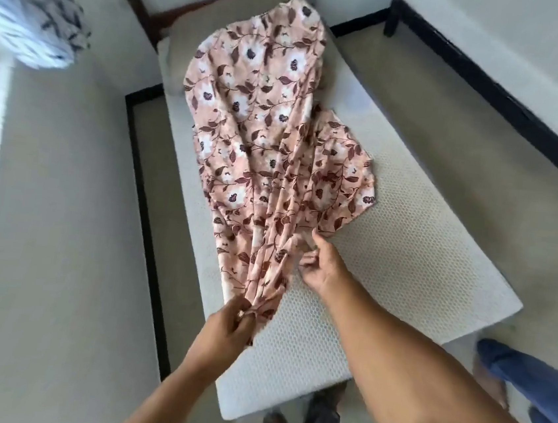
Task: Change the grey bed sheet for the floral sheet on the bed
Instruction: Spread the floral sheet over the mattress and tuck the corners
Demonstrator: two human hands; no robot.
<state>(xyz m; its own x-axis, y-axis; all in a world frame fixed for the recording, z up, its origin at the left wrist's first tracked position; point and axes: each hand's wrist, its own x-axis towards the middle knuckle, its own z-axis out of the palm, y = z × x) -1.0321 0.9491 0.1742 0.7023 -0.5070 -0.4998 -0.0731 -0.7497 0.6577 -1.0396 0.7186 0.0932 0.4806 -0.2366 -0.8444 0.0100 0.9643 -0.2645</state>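
Note:
A pink floral sheet (262,130) lies bunched in a long strip down the bare white mattress (403,259), reaching from the foot end up over a pillow at the head. My left hand (231,327) grips the gathered near end of the sheet. My right hand (320,267) pinches a fold of the sheet's right side, just above the left hand. No grey sheet is in view.
A pillow (181,46) lies at the head under the floral sheet. A dark wooden headboard (144,7) stands behind it. A black-and-white patterned cloth (26,12) sits at the upper left. Another person's leg in blue jeans (528,385) stands at the right.

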